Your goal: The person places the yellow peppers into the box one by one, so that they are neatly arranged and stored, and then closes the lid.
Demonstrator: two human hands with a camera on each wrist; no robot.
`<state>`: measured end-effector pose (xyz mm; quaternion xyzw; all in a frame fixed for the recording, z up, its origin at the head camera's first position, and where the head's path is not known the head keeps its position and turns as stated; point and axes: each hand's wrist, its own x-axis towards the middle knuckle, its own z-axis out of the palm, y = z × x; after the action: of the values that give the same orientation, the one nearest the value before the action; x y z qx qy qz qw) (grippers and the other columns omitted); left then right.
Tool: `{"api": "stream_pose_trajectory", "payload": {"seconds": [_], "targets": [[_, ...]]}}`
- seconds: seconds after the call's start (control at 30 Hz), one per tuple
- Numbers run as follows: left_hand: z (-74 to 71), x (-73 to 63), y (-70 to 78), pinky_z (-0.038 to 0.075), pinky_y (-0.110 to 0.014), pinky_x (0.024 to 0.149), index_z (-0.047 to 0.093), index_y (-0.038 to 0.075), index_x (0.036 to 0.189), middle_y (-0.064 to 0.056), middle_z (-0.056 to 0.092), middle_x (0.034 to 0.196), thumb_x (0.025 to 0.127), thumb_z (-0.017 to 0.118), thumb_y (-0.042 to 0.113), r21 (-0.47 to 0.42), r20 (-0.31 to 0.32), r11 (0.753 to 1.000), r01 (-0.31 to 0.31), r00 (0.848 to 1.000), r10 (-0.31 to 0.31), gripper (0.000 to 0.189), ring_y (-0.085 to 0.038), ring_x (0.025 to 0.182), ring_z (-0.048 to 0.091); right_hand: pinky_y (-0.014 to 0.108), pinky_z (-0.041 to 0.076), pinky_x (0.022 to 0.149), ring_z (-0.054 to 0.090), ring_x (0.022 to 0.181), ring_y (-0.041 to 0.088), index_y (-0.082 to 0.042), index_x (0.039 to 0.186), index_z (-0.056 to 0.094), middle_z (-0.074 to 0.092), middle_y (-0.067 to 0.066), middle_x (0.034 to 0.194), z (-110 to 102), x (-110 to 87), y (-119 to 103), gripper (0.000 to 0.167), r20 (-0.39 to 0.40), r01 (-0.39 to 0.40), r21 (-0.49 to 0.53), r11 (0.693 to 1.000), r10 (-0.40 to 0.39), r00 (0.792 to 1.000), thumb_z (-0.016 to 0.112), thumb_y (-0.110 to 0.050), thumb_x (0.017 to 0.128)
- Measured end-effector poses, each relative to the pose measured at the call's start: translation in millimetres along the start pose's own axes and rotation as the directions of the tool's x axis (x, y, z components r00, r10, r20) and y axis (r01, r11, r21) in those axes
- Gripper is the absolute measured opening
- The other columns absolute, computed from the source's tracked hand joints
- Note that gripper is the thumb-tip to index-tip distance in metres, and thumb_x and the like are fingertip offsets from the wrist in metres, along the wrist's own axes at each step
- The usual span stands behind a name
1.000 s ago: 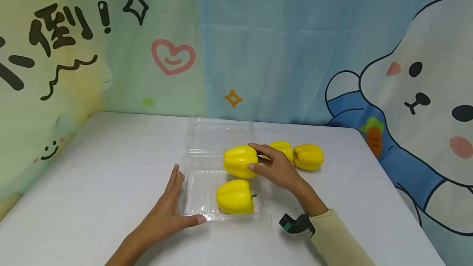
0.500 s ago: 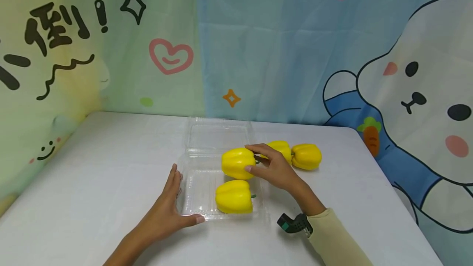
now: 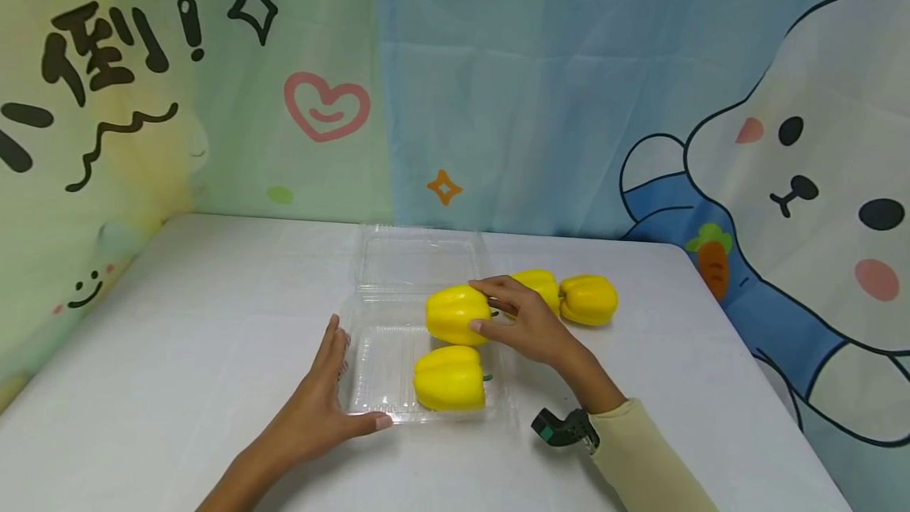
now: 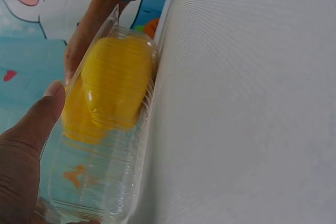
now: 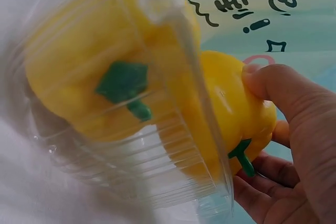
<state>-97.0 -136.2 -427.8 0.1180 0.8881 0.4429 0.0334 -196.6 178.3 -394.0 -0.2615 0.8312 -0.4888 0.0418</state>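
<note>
Pinched by its stem end, a yellow bell pepper (image 3: 457, 314) is in my right hand (image 3: 529, 324), at the back right of a clear plastic clamshell box (image 3: 384, 370). In front of it lies a second yellow bell pepper (image 3: 449, 379) inside the box, its green stem pointing right. My left hand (image 3: 323, 393) rests against the box's left side and front corner with thumb and fingers spread straight. In the right wrist view, the pinched pepper (image 5: 226, 98) shows partly beyond the box wall. The left wrist view shows my thumb (image 4: 39, 119) near the box rim.
Two more yellow bell peppers, a partly hidden one (image 3: 538, 287) and a whole one (image 3: 588, 300), lie to the right of the box. Its hinged lid (image 3: 419, 257) lies back on the white table (image 3: 235, 322). A printed curtain (image 3: 498, 101) stands behind the table.
The pepper in my right hand has come down slightly in the box. My left hand holds its place, and the head view has shifted a little.
</note>
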Motion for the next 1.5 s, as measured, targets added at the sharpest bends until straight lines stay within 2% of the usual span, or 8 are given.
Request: {"api": "stream_pose_trajectory", "payload": {"seconds": [0.2,0.4,0.47,0.7,0.93,1.13,1.4,1.5], "targets": [[0.1,0.7,0.0,0.023,-0.058,0.109,0.008,0.0,0.155,-0.004,-0.009,0.162,0.063,0.085,0.058,0.001,0.0,1.0,-0.001,1.0,0.001,0.133,-0.036,0.144,0.017,0.036,0.042,0.102,0.055,0.117,0.02,-0.006,0.138,0.054,0.054,0.006,0.127,0.7,0.6,-0.6,0.057,0.014,0.01,-0.02,1.0,-0.009,1.0,0.076,-0.019,0.087],[0.6,1.4,0.6,0.022,-0.059,0.109,0.008,-0.001,0.155,0.0,-0.01,0.162,0.064,0.086,0.055,0.0,-0.002,1.0,-0.01,1.0,0.01,0.132,-0.036,0.144,0.017,0.043,0.045,0.099,0.054,0.114,0.02,-0.009,0.138,0.056,0.055,0.004,0.129,5.9,-1.4,4.4,0.06,0.045,0.053,-0.237,0.97,-0.043,0.998,0.076,-0.031,0.086],[0.8,1.4,0.5,0.022,-0.059,0.109,0.008,-0.001,0.154,0.001,-0.011,0.162,0.065,0.086,0.055,-0.001,0.0,1.0,-0.011,1.0,0.011,0.131,-0.036,0.144,0.017,0.045,0.045,0.098,0.054,0.114,0.021,-0.009,0.137,0.057,0.055,0.004,0.129,7.7,-2.0,6.4,0.061,0.041,0.063,-0.271,0.96,-0.054,0.998,0.077,-0.032,0.085],[1.3,1.5,-0.2,0.023,-0.058,0.109,0.006,0.0,0.155,-0.004,-0.009,0.162,0.064,0.086,0.055,0.009,-0.003,1.0,-0.013,1.0,0.013,0.132,-0.037,0.144,0.017,0.046,0.041,0.103,0.05,0.123,0.022,-0.008,0.134,0.059,0.053,0.002,0.131,9.3,-2.6,13.3,0.059,0.007,0.044,-0.265,0.963,-0.044,0.999,0.078,-0.033,0.084],[0.3,1.5,1.3,0.022,-0.057,0.11,0.008,-0.002,0.154,-0.004,-0.01,0.162,0.064,0.086,0.054,0.012,-0.006,1.0,-0.016,1.0,0.016,0.132,-0.035,0.145,0.014,0.046,0.043,0.101,0.052,0.119,0.021,-0.011,0.135,0.059,0.053,0.001,0.131,7.9,-2.9,13.6,0.059,0.021,0.048,-0.245,0.968,-0.044,0.999,0.077,-0.034,0.084],[-0.4,1.8,2.9,0.024,-0.057,0.109,0.007,-0.002,0.154,-0.008,-0.008,0.162,0.064,0.087,0.053,0.017,-0.007,1.0,-0.019,1.0,0.019,0.132,-0.037,0.143,0.021,0.046,0.04,0.104,0.049,0.124,0.022,-0.015,0.135,0.059,0.052,0.001,0.133,6.7,-2.1,12.3,0.059,0.034,0.037,-0.278,0.96,-0.029,0.999,0.076,-0.038,0.084],[-0.7,1.2,2.5,0.024,-0.057,0.109,0.005,-0.001,0.154,-0.011,-0.006,0.162,0.064,0.085,0.057,0.02,0.003,1.0,-0.018,1.0,0.018,0.134,-0.038,0.142,0.022,0.046,0.04,0.104,0.048,0.126,0.026,-0.008,0.138,0.055,0.051,0.006,0.136,4.9,-1.3,12.6,0.061,0.091,0.075,-0.279,0.957,-0.051,0.995,0.075,-0.033,0.086],[-0.6,0.5,2.6,0.023,-0.057,0.109,0.004,0.0,0.155,-0.012,-0.005,0.162,0.064,0.083,0.061,0.02,0.006,1.0,-0.012,1.0,0.012,0.135,-0.037,0.143,0.02,0.044,0.039,0.105,0.048,0.126,0.024,-0.008,0.138,0.056,0.051,0.006,0.136,4.0,-1.9,13.4,0.056,0.099,0.076,-0.27,0.96,-0.051,0.994,0.072,-0.03,0.09]]}}
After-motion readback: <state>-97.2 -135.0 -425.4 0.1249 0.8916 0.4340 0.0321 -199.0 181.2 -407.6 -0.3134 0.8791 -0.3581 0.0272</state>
